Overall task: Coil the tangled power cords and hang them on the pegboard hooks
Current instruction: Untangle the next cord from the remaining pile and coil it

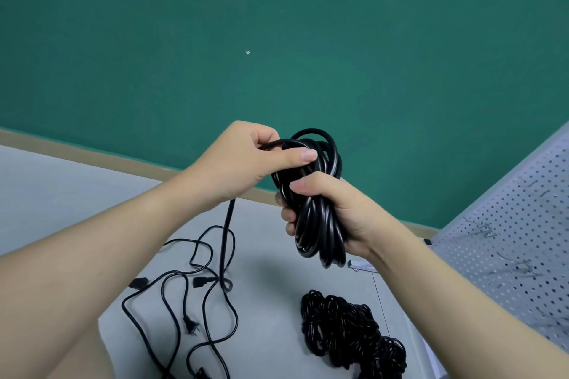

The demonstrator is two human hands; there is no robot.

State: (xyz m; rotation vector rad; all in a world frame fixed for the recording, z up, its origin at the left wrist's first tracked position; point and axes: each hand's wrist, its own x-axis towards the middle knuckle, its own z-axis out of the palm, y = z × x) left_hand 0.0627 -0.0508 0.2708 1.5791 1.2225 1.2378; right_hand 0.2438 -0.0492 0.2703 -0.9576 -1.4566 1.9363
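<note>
My right hand point(335, 209) grips a thick coil of black power cord point(320, 224), held upright above the table. At the coil's top, my left hand point(246, 160) pinches a strand of the same cord under its thumb. The cord's free tail point(228, 243) hangs from the left hand down to the table. Loose black cords with plugs point(184, 295) lie tangled on the grey table point(271, 311) below. A dense bundle of thinner black cord point(348, 329) sits at the lower right. The white pegboard point(508, 224) with wire hooks point(486, 229) stands at the right.
A green wall point(277, 40) fills the background behind the table's wooden back edge point(92, 154). A small white fitting point(358, 265) lies on the table near the pegboard's base.
</note>
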